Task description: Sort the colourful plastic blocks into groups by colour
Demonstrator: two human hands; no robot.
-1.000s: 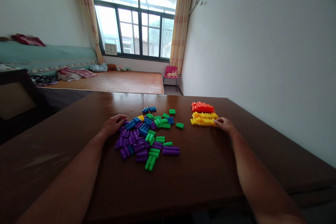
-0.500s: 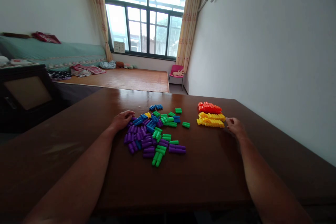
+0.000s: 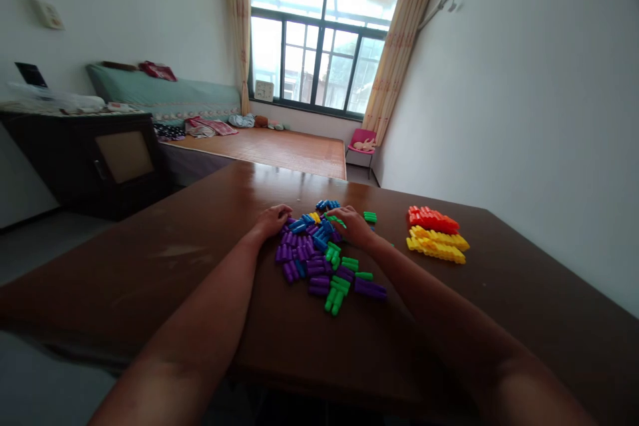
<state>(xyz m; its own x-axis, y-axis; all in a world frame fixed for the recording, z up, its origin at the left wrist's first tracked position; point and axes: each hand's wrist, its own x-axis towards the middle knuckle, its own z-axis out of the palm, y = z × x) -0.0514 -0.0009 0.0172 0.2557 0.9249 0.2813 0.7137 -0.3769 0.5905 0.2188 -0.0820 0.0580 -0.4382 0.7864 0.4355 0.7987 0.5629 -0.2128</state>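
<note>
A mixed pile of plastic tube-shaped building blocks lies on the brown table (image 3: 200, 299). It holds purple blocks (image 3: 299, 244), blue blocks (image 3: 323, 234), green blocks (image 3: 337, 293) and one small yellow block (image 3: 314, 217). My left hand (image 3: 273, 220) rests at the pile's left edge, fingers loosely bent, touching or close to the purple blocks. Over the back right of the pile reaches my right hand (image 3: 353, 225), its fingers apart above a green block (image 3: 335, 220) near the yellow one. I see nothing held in either hand; the right palm hides some blocks.
Off to the right lie stacked red blocks (image 3: 432, 219) and rows of yellow blocks (image 3: 436, 243). A few joined blue blocks (image 3: 327, 204) and a green block (image 3: 370, 216) sit behind the pile. Beyond the table are a bed (image 3: 294, 150), a pink chair (image 3: 363, 140) and a dark cabinet (image 3: 74, 160).
My right hand has left the yellow rows on the right and moved left to the pile. The left hand stays at the pile's edge. The view has turned left.
</note>
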